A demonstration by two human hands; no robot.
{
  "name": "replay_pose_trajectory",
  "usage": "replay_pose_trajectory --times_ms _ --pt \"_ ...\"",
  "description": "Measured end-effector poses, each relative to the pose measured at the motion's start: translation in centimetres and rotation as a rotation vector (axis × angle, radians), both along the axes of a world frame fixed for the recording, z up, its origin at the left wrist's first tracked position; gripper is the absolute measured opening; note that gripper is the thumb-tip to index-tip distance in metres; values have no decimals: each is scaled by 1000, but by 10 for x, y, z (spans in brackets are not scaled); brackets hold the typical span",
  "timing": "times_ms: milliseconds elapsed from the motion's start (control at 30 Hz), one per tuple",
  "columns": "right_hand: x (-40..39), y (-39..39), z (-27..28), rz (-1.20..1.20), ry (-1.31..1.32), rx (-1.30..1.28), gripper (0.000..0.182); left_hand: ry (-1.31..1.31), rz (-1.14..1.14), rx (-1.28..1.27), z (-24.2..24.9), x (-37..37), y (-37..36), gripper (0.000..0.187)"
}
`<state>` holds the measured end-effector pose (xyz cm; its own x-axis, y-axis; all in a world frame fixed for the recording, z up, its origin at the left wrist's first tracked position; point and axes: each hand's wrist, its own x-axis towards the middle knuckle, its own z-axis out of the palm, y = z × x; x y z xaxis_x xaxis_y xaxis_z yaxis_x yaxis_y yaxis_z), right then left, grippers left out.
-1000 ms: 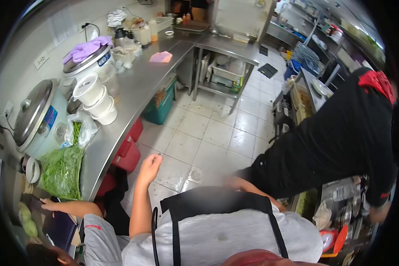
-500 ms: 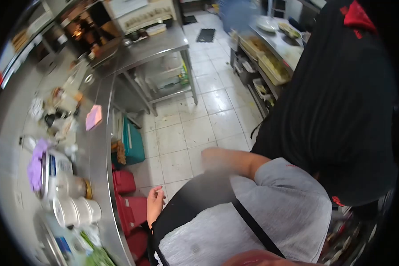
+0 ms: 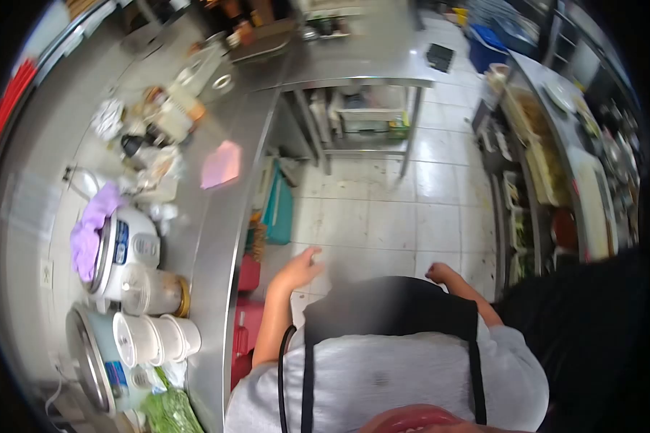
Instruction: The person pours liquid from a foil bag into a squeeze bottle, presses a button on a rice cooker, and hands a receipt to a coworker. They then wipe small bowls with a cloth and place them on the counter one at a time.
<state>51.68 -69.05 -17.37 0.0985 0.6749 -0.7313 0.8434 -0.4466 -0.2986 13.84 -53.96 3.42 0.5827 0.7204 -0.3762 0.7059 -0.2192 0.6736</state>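
My left hand (image 3: 298, 270) hangs over the tiled floor, close to the steel counter's edge. Its fingers are loosely bent and apart, with nothing in them. Out in front of my black apron (image 3: 404, 307) on the other side is my right hand (image 3: 442, 273), small in view, its fingers curled in and no object showing in it. Neither hand touches anything. Nearest to the left hand are red bins (image 3: 248, 317) under the counter and a teal bin (image 3: 278, 209).
The left steel counter (image 3: 213, 267) carries a pink cloth (image 3: 222, 164), a rice cooker (image 3: 133, 242) with a purple cloth, white tubs (image 3: 155, 339) and leafy greens (image 3: 170, 415). A steel table (image 3: 354, 65) stands ahead. Food trays (image 3: 545, 173) line the right; a person in black (image 3: 578, 346) is at lower right.
My view and body have turned toward the left counter. The left hand reaches farther forward; the right hand has swung outward to the right. The person in black now shows only at lower right.
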Motion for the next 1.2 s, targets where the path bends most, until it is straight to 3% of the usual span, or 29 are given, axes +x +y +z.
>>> replay_pose_trajectory --times_ms 67,200,267,300,333,367,400,467,500,533,633,733,833,867,1000,1100,1167,1200 --pt "-16 10 14 -202 150 129 29 -11 80 95 13 -5 43 49" --pt "-23 50 -4 -322 238 174 34 -103 207 119 16 -30 130 51" --pt "-33 69 0 -362 199 130 37 -61 246 341 9 -48 167 52" --pt "-37 81 4 -233 217 134 37 -47 258 453 9 -55 182 53" --pt "-40 95 8 -112 234 140 38 -62 354 329 22 -56 194 54" --pt "-43 104 10 -4 245 148 38 -13 343 425 16 -61 209 56" --pt "-32 110 -42 184 321 245 36 26 315 515 8 -65 224 57" --pt "-57 152 6 99 174 85 31 115 266 461 13 -60 244 61" --pt "-60 168 19 162 147 188 29 116 243 455 6 -59 254 62" --pt "-68 187 48 138 80 87 28 118 228 449 -2 -55 261 63" --pt "-68 211 67 -62 73 6 33 71 213 380 -23 -41 279 64" --pt "-47 211 64 -68 15 22 33 251 285 455 -20 -4 283 65" --pt "-17 200 63 -204 88 -118 35 243 317 506 -21 35 300 66" --pt "-8 197 69 -147 -2 -161 37 236 287 550 -22 53 308 67" --pt "48 154 44 -431 40 -207 34 37 128 513 -23 145 343 67" --pt "109 100 -11 -359 -116 12 23 -83 -3 509 -9 241 341 67" --pt "141 64 8 -562 -178 -32 24 -196 -117 479 -11 304 338 67" --pt "164 44 -4 -498 -156 -147 24 -227 -177 459 -12 334 331 67"
